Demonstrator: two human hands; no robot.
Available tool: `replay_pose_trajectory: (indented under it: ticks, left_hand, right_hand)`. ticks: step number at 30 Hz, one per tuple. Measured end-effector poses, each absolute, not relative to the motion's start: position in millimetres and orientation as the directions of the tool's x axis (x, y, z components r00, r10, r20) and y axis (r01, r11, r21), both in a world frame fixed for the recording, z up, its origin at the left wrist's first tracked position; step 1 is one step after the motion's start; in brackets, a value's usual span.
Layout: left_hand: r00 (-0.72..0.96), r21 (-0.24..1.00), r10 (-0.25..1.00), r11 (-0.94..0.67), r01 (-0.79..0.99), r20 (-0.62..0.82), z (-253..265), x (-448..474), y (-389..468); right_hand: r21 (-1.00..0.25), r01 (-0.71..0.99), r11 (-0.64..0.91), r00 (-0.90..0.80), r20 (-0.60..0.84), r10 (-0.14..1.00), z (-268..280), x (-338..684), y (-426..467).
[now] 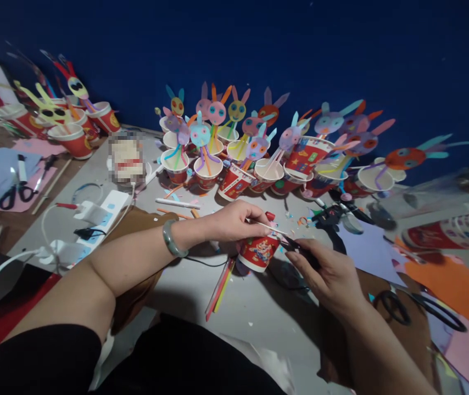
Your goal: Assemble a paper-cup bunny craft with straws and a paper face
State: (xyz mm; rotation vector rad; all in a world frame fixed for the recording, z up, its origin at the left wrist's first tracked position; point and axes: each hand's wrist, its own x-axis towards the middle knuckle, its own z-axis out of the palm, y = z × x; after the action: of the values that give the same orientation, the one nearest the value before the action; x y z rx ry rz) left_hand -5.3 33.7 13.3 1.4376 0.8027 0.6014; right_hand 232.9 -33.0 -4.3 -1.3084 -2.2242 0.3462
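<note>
Left hand (236,220): thumb and fingers pinched together on a slim white strip (273,227); the strip juts from the fingertips toward the right hand (329,271), slanting slightly down across the upper edge of a red printed cup (260,253); right hand: fingers wrapped around a black tool (307,253), type not clear, its front end aimed left, close to the strip's far end and the cup's rim; whether tip and strip touch cannot be told.

Cup position: between the hands, just below the left fingertips, somewhat tilted; contact between left fingers and cup is hidden.

Surroundings: pink and yellow straws (219,293) lie on the grey tabletop (201,340), near the cup's lower left; a row of paper cups (208,175) stands behind, with coloured, long-eared paper faces (200,133) rising from them; black-handled scissors (438,311) lie to the right, near orange paper (444,280); a white power strip (109,211) lies left of the left forearm; a green bangle (172,238) circles the left wrist.
</note>
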Motion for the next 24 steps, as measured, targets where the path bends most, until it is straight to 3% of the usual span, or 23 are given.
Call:
replay_pose_trajectory:
  ticks: [18,24]
  left_hand:
    - [0.663,0.985,0.740,-0.005,0.174,-0.113,14.4,-5.2,32.2]
    - [0.711,0.991,0.699,-0.023,0.128,-0.076,8.0,-4.9,33.9]
  right_hand:
    - [-0.157,0.766,0.624,-0.533,0.388,0.752,-5.3,236.2,-34.8]
    - [-0.154,0.756,0.637,-0.557,0.362,0.748,-2.9,239.4,-35.3]
